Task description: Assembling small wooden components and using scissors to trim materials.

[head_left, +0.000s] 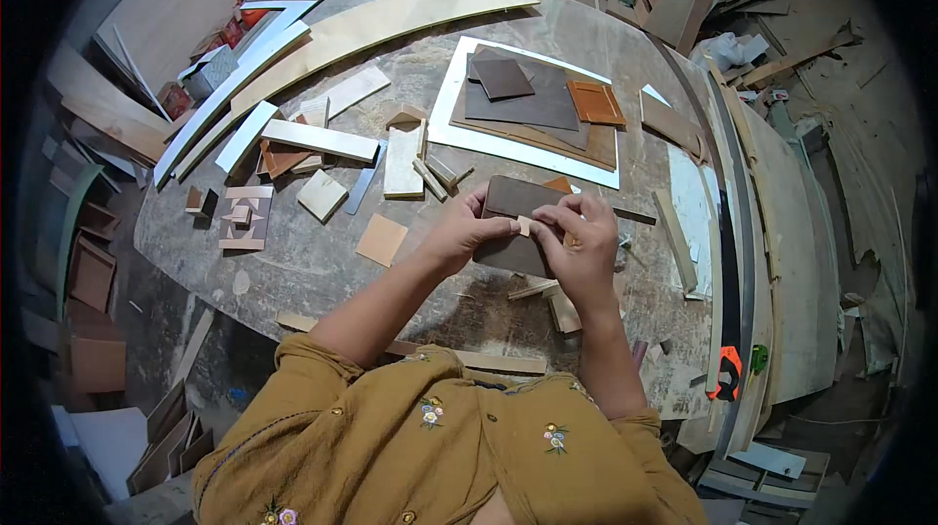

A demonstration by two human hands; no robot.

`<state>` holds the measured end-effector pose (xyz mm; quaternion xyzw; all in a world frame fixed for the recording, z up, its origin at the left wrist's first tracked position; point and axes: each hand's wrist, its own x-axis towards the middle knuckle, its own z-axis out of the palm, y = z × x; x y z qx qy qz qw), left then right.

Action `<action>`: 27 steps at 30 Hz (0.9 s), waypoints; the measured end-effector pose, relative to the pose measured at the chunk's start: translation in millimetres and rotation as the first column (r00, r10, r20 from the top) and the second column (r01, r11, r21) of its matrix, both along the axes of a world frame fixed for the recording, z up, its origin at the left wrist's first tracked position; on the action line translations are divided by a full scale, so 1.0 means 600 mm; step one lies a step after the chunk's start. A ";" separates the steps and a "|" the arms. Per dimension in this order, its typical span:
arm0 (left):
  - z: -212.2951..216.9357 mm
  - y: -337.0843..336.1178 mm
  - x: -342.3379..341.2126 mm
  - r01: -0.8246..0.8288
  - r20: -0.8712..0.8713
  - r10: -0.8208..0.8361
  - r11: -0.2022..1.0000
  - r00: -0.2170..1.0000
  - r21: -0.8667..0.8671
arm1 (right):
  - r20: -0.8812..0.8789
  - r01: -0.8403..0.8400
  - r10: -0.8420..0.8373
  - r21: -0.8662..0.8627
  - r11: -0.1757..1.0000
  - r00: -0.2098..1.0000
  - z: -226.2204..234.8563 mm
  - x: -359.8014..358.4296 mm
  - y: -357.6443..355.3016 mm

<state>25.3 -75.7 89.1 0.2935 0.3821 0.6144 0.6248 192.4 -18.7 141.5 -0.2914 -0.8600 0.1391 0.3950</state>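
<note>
Above the middle of the table, my left hand (461, 234) is closed round the left edge of a dark brown rounded board (520, 195), its thumb reaching inward. My right hand (586, 244) pinches a small pale piece (525, 226) against the board's middle, close to the left thumb tip. A second dark brown section (512, 255) shows below the thumbs; whether it joins the upper one I cannot tell. Beneath my right hand lie a small wooden block (564, 312) and thin sticks. A square tan piece (382, 240) rests left of my left hand.
White and brown sheets (442, 120) are stacked at the far middle, with an orange-brown panel (596, 103) on them. Wood offcuts (322, 195) cover the left side, near a pink-and-brown patterned piece (244, 219). An orange-and-black tape measure (725, 374) sits near the right edge.
</note>
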 end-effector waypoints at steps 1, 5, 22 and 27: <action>-0.002 0.001 0.003 -0.023 -0.006 0.023 1.000 1.000 0.019 | -0.016 0.025 -0.025 -0.009 1.000 1.000 -0.005 0.002 0.000; -0.006 -0.002 0.004 -0.068 0.015 0.068 0.998 0.998 -0.007 | -0.001 0.030 -0.030 0.000 1.000 1.000 -0.014 0.004 -0.007; -0.010 -0.007 0.011 -0.063 -0.047 0.065 0.997 0.997 0.045 | 0.078 0.022 -0.028 0.081 0.997 0.997 -0.003 0.007 -0.019; -0.010 -0.009 0.011 -0.044 -0.068 0.047 0.998 0.997 0.054 | 0.073 0.029 -0.032 0.048 0.998 0.997 -0.005 0.010 -0.024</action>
